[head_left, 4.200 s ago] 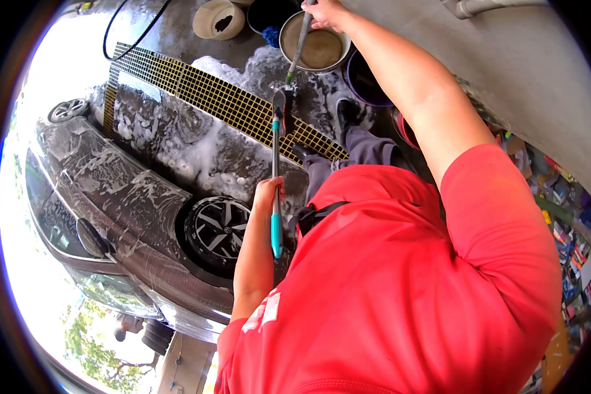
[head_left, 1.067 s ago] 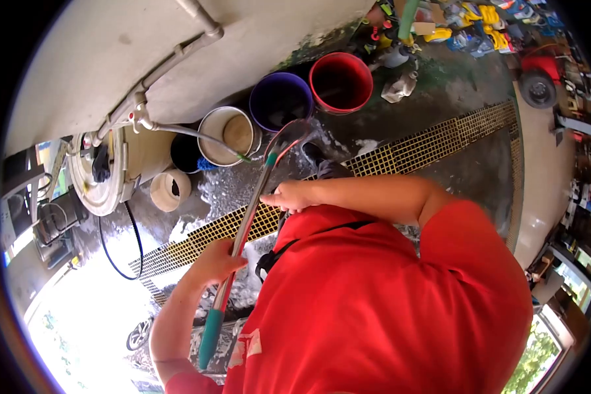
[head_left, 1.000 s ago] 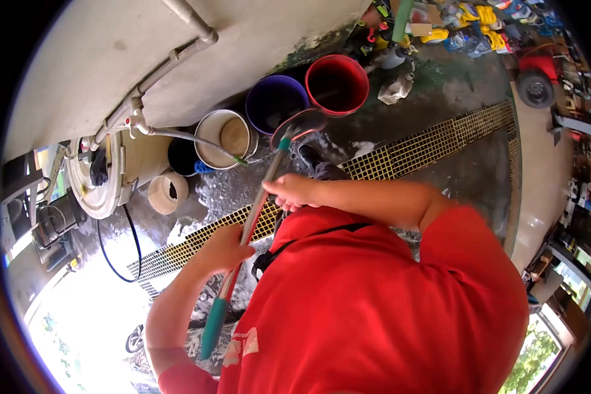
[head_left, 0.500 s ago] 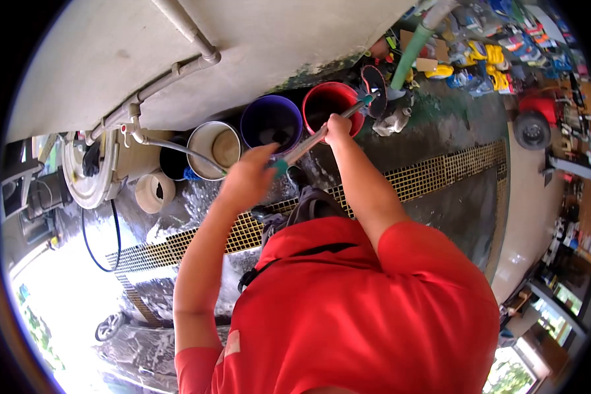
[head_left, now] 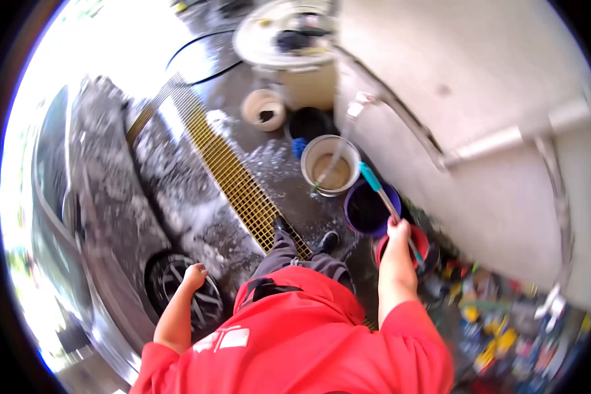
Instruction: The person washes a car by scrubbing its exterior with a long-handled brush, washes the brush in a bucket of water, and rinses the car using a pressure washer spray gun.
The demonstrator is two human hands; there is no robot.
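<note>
Nearest is the person's red T-shirt (head_left: 295, 354), with grey trousers and dark shoes beyond it. At left, the left hand (head_left: 195, 274) hangs out from the body, overlapping the edge of the dark car's wheel (head_left: 184, 289) in view; its fingers look bent, but blur leaves unclear how far they are closed. To the right, the right hand (head_left: 398, 228) has its fingers wrapped around the shaft of a pole with a teal grip (head_left: 386, 200), held aslant. The grip end points far and left, above the purple bucket (head_left: 373, 209); the other end overlaps the red bucket (head_left: 421, 241), and whether it touches it cannot be told. Yellow grating (head_left: 236, 180) runs across the wet floor, between the car and the buckets. Beyond the purple bucket stands a whitish bucket (head_left: 308, 174) with a hose over it, a blue brush head (head_left: 299, 147) just beside it. Farther still are a black bucket (head_left: 310, 121), a beige bucket (head_left: 253, 105) and a large lidded barrel (head_left: 307, 85).
</note>
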